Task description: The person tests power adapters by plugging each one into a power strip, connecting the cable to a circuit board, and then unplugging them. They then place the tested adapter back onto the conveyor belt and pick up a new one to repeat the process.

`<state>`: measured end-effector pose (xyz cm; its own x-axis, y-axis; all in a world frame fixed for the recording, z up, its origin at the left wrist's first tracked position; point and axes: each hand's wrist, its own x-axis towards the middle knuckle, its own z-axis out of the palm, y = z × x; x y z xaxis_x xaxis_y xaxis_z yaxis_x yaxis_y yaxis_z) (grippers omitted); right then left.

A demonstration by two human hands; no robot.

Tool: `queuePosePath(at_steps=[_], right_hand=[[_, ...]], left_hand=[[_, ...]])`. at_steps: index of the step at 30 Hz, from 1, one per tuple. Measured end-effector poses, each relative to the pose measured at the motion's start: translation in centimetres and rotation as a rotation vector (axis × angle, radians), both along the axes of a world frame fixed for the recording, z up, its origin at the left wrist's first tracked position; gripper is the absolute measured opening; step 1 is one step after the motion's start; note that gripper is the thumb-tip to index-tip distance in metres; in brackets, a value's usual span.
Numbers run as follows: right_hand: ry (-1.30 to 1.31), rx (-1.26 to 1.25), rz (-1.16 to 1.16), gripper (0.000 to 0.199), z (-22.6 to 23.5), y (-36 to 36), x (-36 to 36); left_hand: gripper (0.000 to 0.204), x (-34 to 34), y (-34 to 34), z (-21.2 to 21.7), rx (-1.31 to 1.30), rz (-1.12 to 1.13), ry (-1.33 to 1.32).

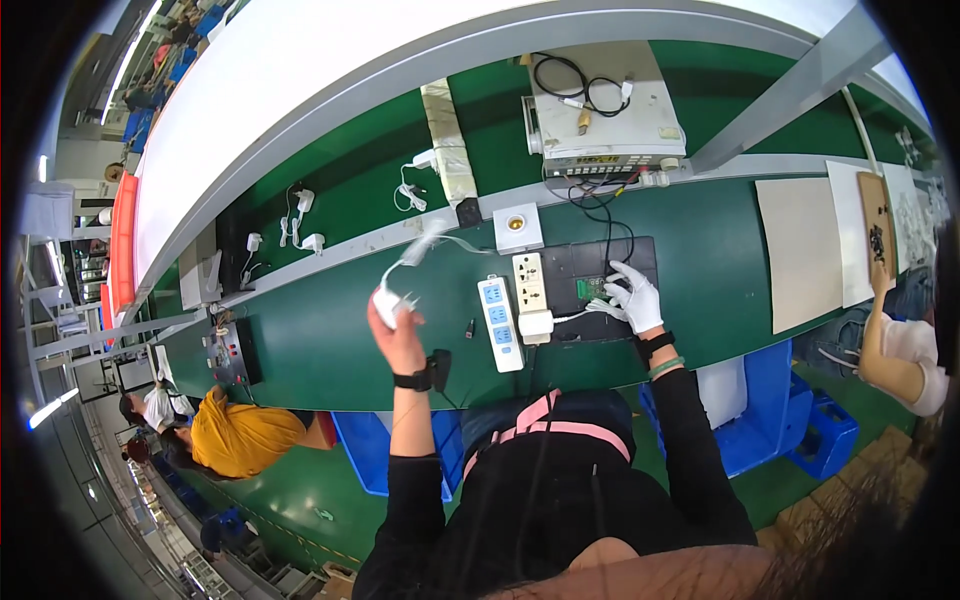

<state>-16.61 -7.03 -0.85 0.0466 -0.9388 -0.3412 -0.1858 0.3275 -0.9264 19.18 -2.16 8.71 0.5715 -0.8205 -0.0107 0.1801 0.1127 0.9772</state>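
My bare left hand [402, 345] is raised over the left of the bench, closed on a white power adapter [390, 304]. Its pale cable [425, 243] trails up and right, smeared by motion. My white-gloved right hand [640, 302] rests at the black mat [645, 255], fingers closed around the end of a white cable [602, 307] beside a small green circuit board [588, 289]. That cable runs to another white adapter [536, 324], plugged into a cream power strip [529, 272]. Left of it lies a white strip with blue sockets [499, 318].
Behind the strips stands a white box [517, 228] with a round brass fitting. A bench instrument [610, 130] sits farther back, with black leads. More white adapters [304, 200] lie on the rear ledge. Blue bins [755, 415] stand below the bench. Other people sit at both sides.
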Motion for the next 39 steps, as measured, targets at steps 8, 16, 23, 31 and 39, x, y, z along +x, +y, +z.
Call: queuePosePath(at_steps=[8,16,23,31,39], right_hand=[[0.505,-0.508,0.249,0.038,-3.3,-0.4,-0.1],[1.047,-0.551,0.569,0.034,0.6,-1.3,1.8],[0.884,-0.352,0.516,0.043,2.0,-1.1,1.9],[0.58,-0.267,-0.006,0.053,1.7,5.1,0.8],[0.265,-0.042,-0.273,0.046,3.1,6.9,-0.2]], left_hand=[[0.049,6.8,6.7,-8.1,0.444,0.341,-0.073],[0.059,9.7,7.8,-13.3,0.818,0.178,-1.459],[0.033,9.6,-7.9,-9.3,0.4,-0.329,-0.929],[0.041,5.5,-28.4,-10.6,0.825,-0.468,-0.835],[0.038,6.4,-24.1,-10.5,0.507,-0.462,-0.821]])
